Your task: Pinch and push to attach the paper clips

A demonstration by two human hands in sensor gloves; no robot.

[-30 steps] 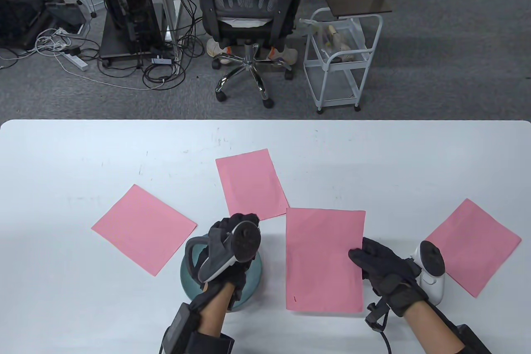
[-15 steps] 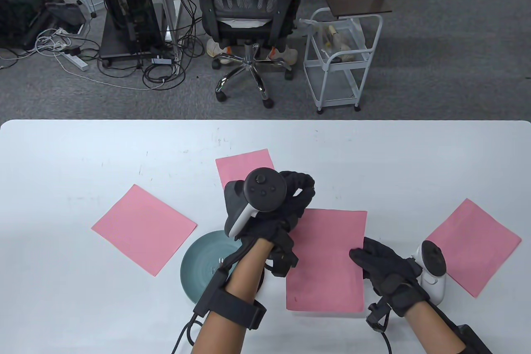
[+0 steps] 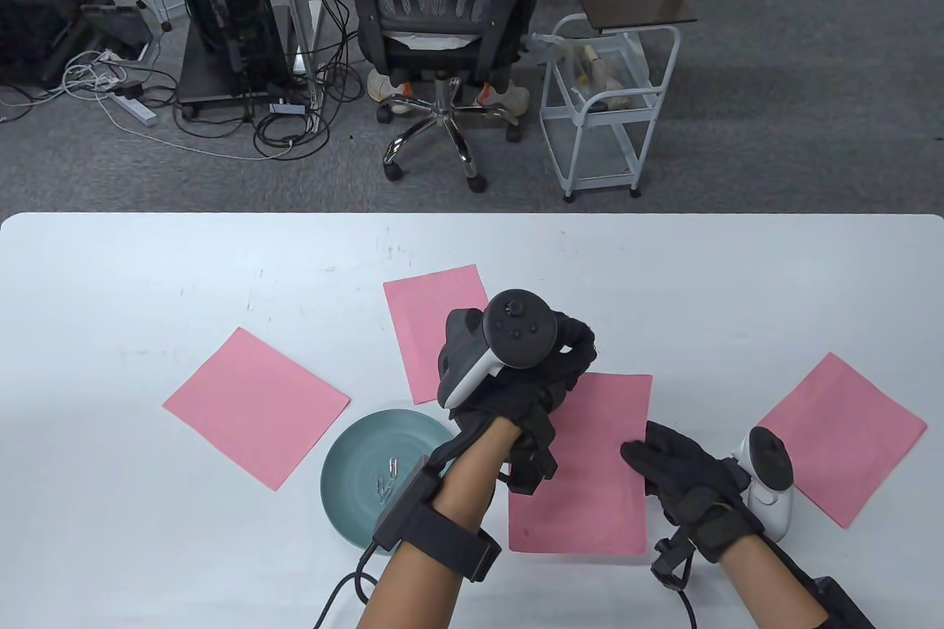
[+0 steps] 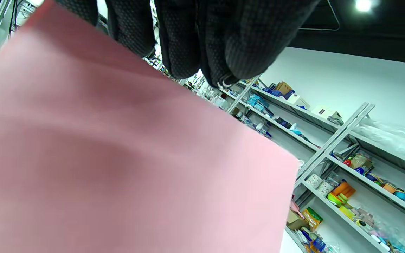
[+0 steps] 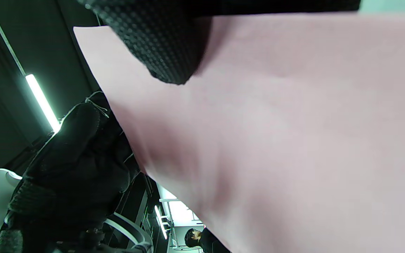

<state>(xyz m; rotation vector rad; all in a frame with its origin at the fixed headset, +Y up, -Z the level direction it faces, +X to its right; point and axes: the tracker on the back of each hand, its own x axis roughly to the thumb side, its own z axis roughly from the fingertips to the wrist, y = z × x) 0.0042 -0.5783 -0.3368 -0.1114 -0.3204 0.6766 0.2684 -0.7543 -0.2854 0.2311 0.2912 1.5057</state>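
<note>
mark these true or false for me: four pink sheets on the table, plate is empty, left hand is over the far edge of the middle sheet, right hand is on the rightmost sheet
1. Four pink sheets lie on the table. True.
2. The plate is empty. False: a few paper clips lie in it.
3. The left hand is at the far edge of the middle sheet. True.
4. The right hand rests on the rightmost sheet. False: its fingers touch the middle sheet's right edge.
</note>
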